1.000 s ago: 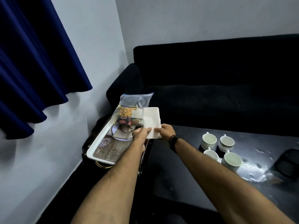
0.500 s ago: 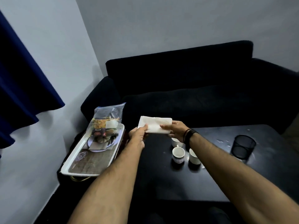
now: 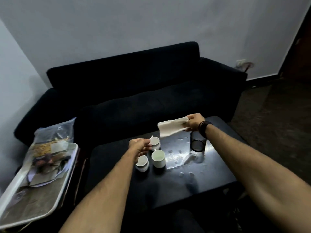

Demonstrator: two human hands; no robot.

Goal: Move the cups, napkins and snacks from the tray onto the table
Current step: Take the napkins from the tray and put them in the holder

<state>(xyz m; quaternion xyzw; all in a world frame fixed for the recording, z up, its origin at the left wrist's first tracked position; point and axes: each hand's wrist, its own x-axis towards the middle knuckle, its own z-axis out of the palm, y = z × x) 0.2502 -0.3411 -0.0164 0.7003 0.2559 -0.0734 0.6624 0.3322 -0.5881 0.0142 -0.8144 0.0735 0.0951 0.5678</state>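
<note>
White napkins (image 3: 171, 128) pinched in my right hand (image 3: 193, 122), left hand (image 3: 139, 147) loose and empty, I next lay them on the desk (image 3: 210, 169).

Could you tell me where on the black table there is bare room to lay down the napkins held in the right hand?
Napkins in the right hand. Free: the table's near right part, below the black mesh cup, though it looks wet; also the near left edge. Crowded: the white cups by the left hand.
</note>
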